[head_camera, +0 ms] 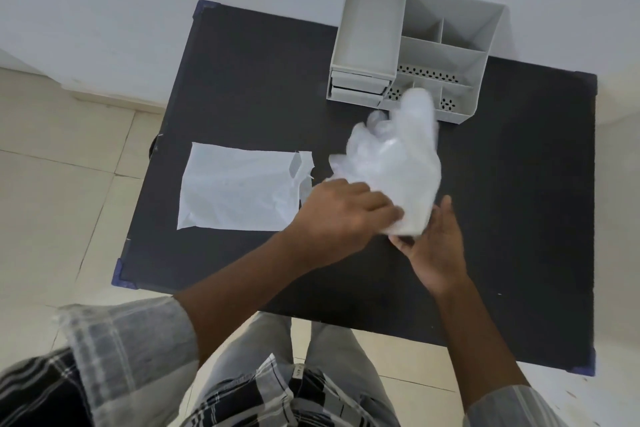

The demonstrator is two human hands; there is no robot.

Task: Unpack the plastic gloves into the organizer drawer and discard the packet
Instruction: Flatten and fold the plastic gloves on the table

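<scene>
A bundle of clear plastic gloves [398, 156] is held above the black table [242, 80], its fingers pointing toward the organizer. My left hand [343, 215] grips the bundle's lower left edge from above. My right hand [433, 246] supports its bottom from the right and below. The white packet [239, 187] lies flat and torn open on the table, left of my hands. The grey organizer [412, 45] stands at the table's far edge, with two small drawers [356, 85] at its lower left; both look closed.
The organizer has several open compartments on top, some with perforated walls. The table sits against a pale wall, with tiled floor on the left and right. My legs stand at the near edge.
</scene>
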